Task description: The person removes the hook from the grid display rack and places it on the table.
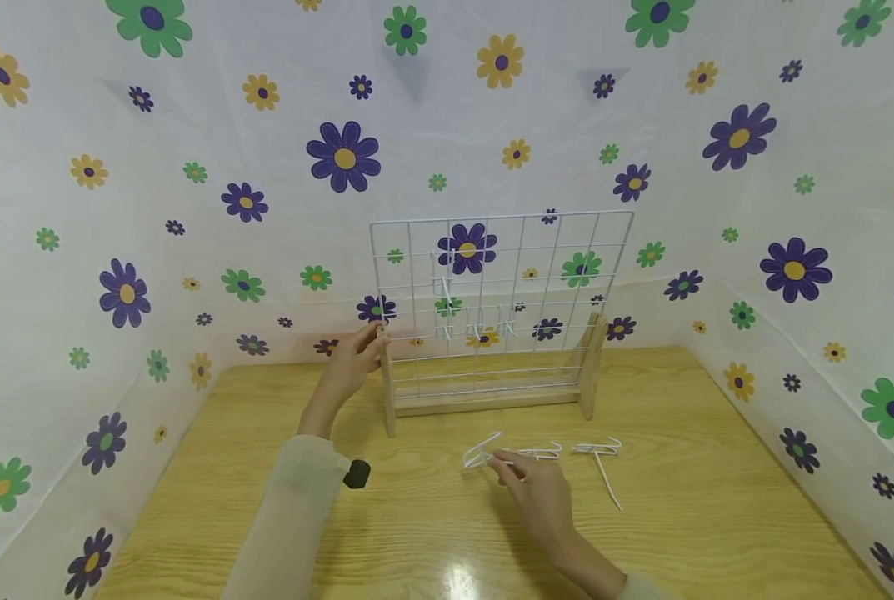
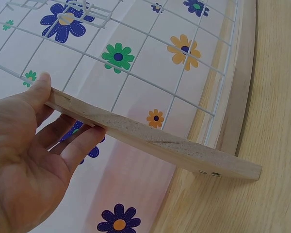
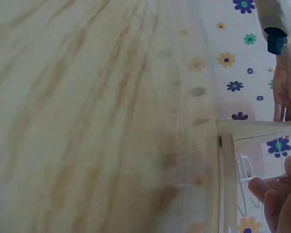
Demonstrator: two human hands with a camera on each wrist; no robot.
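Note:
A white wire grid panel (image 1: 502,218) stands upright in a wooden stand (image 1: 484,406) on the table. My left hand (image 1: 351,367) holds the top of the stand's left post (image 2: 155,137), thumb on one side and fingers on the other, as the left wrist view shows. In front of the stand, my right hand (image 1: 542,497) pinches a white wire display hook (image 1: 476,460) just above the tabletop; the right wrist view shows the same hook (image 3: 242,182) at the fingertips. Several similar hooks, one of them a higher hook (image 1: 444,287), hang on the grid's left and middle part.
On the wooden table (image 1: 417,517), right of the held hook, lie a loose hook (image 1: 544,454) partly behind my right hand and another hook (image 1: 596,448) with its prong toward me. A flower-patterned sheet (image 1: 447,108) encloses the table at the back and sides.

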